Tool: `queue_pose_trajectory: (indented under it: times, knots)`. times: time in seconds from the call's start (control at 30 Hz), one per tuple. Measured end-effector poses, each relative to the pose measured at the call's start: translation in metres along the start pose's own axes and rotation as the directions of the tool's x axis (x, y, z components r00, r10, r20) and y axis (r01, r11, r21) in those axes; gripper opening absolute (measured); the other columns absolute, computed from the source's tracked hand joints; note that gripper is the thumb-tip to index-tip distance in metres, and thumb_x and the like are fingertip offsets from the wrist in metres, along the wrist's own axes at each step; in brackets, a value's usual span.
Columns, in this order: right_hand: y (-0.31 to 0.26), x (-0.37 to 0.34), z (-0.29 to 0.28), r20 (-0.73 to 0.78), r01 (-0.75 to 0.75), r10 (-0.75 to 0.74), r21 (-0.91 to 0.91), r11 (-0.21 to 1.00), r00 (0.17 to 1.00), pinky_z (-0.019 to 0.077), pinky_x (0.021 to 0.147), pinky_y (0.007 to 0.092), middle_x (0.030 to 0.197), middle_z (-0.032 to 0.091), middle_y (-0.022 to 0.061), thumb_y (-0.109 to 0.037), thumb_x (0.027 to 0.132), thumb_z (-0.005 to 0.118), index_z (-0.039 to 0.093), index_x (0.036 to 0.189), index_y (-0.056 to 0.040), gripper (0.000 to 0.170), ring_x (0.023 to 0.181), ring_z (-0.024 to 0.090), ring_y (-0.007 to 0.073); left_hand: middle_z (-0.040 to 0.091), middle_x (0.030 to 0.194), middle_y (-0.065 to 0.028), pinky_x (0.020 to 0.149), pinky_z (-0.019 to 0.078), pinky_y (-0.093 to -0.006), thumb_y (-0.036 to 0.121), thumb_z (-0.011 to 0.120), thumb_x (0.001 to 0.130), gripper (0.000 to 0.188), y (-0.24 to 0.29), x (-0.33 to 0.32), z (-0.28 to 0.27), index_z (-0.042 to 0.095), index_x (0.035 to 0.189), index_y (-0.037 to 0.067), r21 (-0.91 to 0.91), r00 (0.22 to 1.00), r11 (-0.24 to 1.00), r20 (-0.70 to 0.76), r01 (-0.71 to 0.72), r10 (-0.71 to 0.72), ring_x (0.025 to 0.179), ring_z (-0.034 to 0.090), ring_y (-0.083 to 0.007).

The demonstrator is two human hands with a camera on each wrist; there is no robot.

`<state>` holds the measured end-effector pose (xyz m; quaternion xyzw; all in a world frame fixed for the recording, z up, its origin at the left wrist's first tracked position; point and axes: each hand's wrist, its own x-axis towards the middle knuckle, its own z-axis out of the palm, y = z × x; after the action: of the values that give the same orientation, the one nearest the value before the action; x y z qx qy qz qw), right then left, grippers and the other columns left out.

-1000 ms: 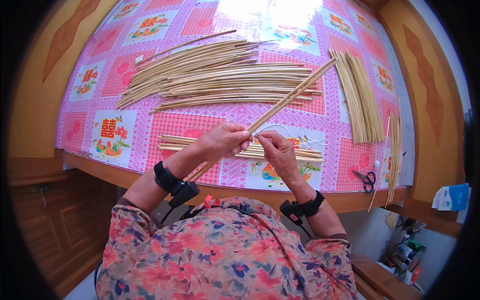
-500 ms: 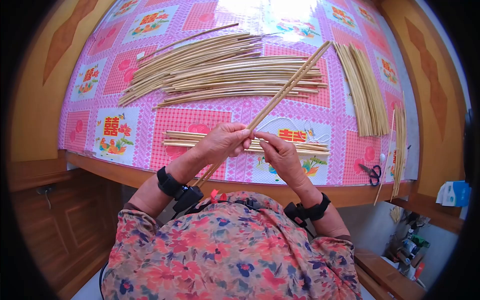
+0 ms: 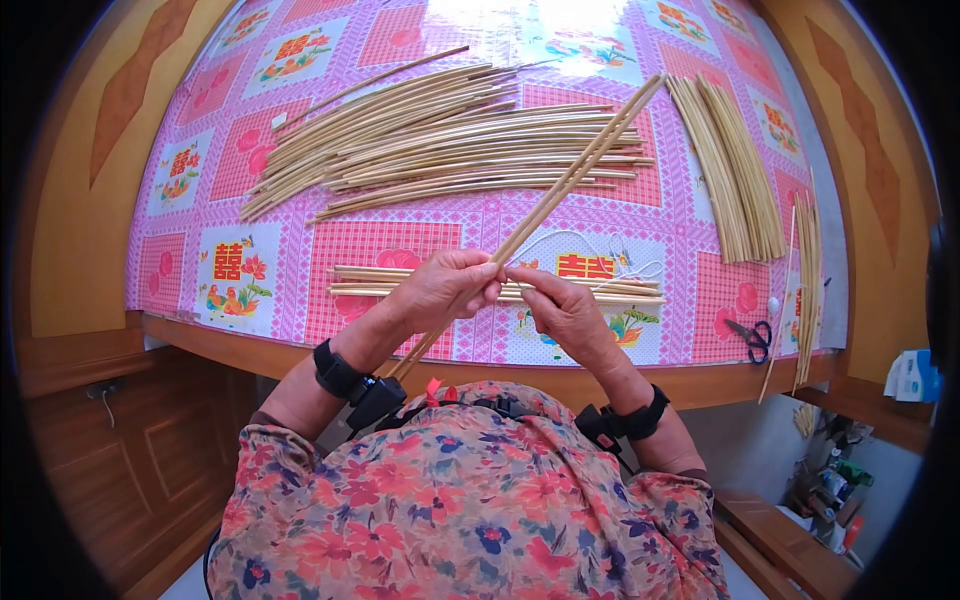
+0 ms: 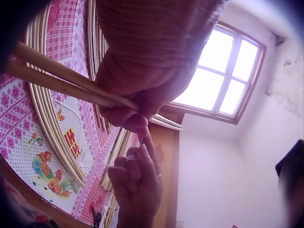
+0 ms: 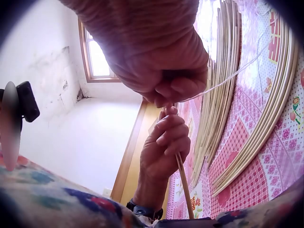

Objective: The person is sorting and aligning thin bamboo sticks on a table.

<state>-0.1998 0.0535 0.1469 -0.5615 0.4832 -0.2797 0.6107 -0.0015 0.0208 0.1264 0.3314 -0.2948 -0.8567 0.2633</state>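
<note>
I have the left hand point(image 3: 452, 285) pinching two slender wooden sticks point(image 3: 580, 170), held together above the table and slanting from near left to far right. Just beside that grip, the right hand point(image 3: 570, 312) has its fingertips drawn in narrow on a white string point(image 5: 228, 80), which I see trailing from them toward the tabletop. Beyond the hands lies a short row of sticks point(image 3: 365, 281); farther off, to the left, are two loose heaps of sticks point(image 3: 390, 112). A broad bundle point(image 3: 725, 170) lies far right, with a thinner bundle point(image 3: 807, 290) nearer, beside dark-handled scissors point(image 3: 752, 340). Under it all I get a glossy pink, lilac and white tablecloth point(image 3: 385, 240), printed with ducks, flowers and a red-and-yellow 囍 point(image 3: 227, 262). At the right edge, a blue-and-white packet point(image 3: 915, 376) carries print too small for me to read. The table has a brown wooden edge point(image 3: 560, 383); the room has a stained white wall point(image 4: 209, 152) and a bright, wood-framed window point(image 4: 228, 76).
</note>
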Motion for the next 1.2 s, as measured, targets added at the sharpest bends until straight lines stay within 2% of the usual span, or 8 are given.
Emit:
queue_pose_trajectory:
  times: [0.2, 0.27, 0.4, 0.47, 0.57, 0.7, 0.77, 1.2]
  knots:
    - [0.0, 0.0, -0.002, 0.03, -0.011, 0.011, -0.016, 1.0, 0.999, 0.0375, 0.046, 0.0198, 0.056, 0.041, -0.0038, -0.008, 0.085, 0.046, 0.052, 0.117, -0.0121, 0.033, 0.049, 0.04, 0.0037, 0.056, 0.069, -0.0006, 0.042, 0.0368, -0.0143, 0.017, 0.044, 0.09, 0.019, 0.001, -0.001, 0.002, 0.056, 0.091, 0.002, 0.043, 1.0, 0.999, -0.008, -0.011, 0.011, 0.049, 0.046, -0.0033]
    - [0.0, 0.0, -0.001, 0.022, 0.007, -0.008, 0.029, 1.0, 1.0, 0.0375, 0.045, 0.0201, 0.056, 0.041, -0.0039, -0.008, 0.085, 0.046, 0.052, 0.118, -0.0123, 0.033, 0.049, 0.04, 0.0038, 0.055, 0.069, -0.0006, 0.042, 0.0361, -0.0144, 0.017, 0.044, 0.09, 0.019, 0.001, -0.002, 0.003, 0.056, 0.09, 0.002, 0.054, 1.0, 0.998, -0.016, -0.021, 0.022, 0.049, 0.046, -0.0032]
    - [-0.004, -0.001, 0.001, 0.024, -0.017, 0.016, 0.014, 1.0, 1.0, 0.0373, 0.045, 0.0201, 0.056, 0.042, -0.0035, -0.008, 0.086, 0.046, 0.053, 0.116, -0.0115, 0.032, 0.049, 0.039, 0.0038, 0.055, 0.069, 0.0004, 0.043, 0.0338, -0.0139, 0.018, 0.045, 0.09, 0.019, 0.001, -0.004, 0.004, 0.057, 0.089, 0.003, 0.147, 0.998, 0.988, -0.045, -0.042, 0.049, 0.05, 0.044, -0.0024]
    - [-0.004, -0.003, 0.004, -0.022, 0.034, -0.035, -0.06, 0.998, 0.999, 0.037, 0.045, 0.0202, 0.057, 0.043, -0.0025, -0.009, 0.086, 0.048, 0.055, 0.113, -0.0096, 0.028, 0.049, 0.04, 0.0038, 0.054, 0.068, 0.0007, 0.043, 0.0329, -0.0136, 0.019, 0.046, 0.09, 0.019, 0.001, -0.006, 0.005, 0.057, 0.089, 0.003, 0.195, 0.997, 0.979, -0.052, -0.053, 0.065, 0.05, 0.043, -0.0021]
    - [-0.002, -0.007, 0.013, -0.093, 0.061, -0.065, -0.047, 0.997, 0.993, 0.0369, 0.045, 0.0206, 0.057, 0.045, -0.0015, -0.01, 0.086, 0.05, 0.056, 0.109, -0.0076, 0.025, 0.049, 0.041, 0.0042, 0.054, 0.068, 0.0009, 0.043, 0.0314, -0.0138, 0.02, 0.047, 0.089, 0.02, 0.0, -0.01, 0.007, 0.057, 0.09, 0.003, 0.23, 0.996, 0.973, -0.079, -0.027, 0.046, 0.05, 0.042, -0.0017]
    - [0.006, -0.009, 0.018, -0.127, 0.081, -0.083, -0.023, 0.996, 0.988, 0.0364, 0.045, 0.0205, 0.058, 0.047, -0.0013, -0.009, 0.086, 0.05, 0.057, 0.106, -0.0062, 0.022, 0.05, 0.042, 0.0047, 0.054, 0.067, 0.001, 0.041, 0.0293, -0.0145, 0.02, 0.047, 0.089, 0.02, -0.003, -0.012, 0.006, 0.057, 0.091, 0.002, 0.247, 0.999, 0.969, -0.034, -0.028, 0.037, 0.049, 0.039, -0.0014]
    - [0.006, -0.011, 0.021, -0.18, 0.104, -0.115, -0.071, 0.992, 0.977, 0.0356, 0.045, 0.0202, 0.06, 0.047, -0.0016, -0.009, 0.086, 0.051, 0.058, 0.103, -0.0052, 0.019, 0.05, 0.041, 0.0047, 0.053, 0.067, 0.001, 0.041, 0.0289, -0.0147, 0.02, 0.047, 0.089, 0.02, -0.005, -0.012, 0.006, 0.057, 0.091, 0.002, 0.245, 0.999, 0.969, -0.011, -0.043, 0.047, 0.048, 0.039, -0.0013]
    - [0.005, -0.011, 0.027, -0.23, 0.13, -0.147, -0.088, 0.988, 0.962, 0.0356, 0.05, 0.0202, 0.065, 0.049, 0.0004, -0.009, 0.087, 0.05, 0.057, 0.099, -0.0042, 0.015, 0.056, 0.04, 0.0053, 0.054, 0.064, 0.0024, 0.041, 0.0288, -0.0148, 0.021, 0.047, 0.089, 0.021, -0.002, -0.013, 0.009, 0.058, 0.087, 0.003, 0.392, 0.993, 0.913, 0.006, -0.111, 0.119, 0.048, 0.038, -0.0001]
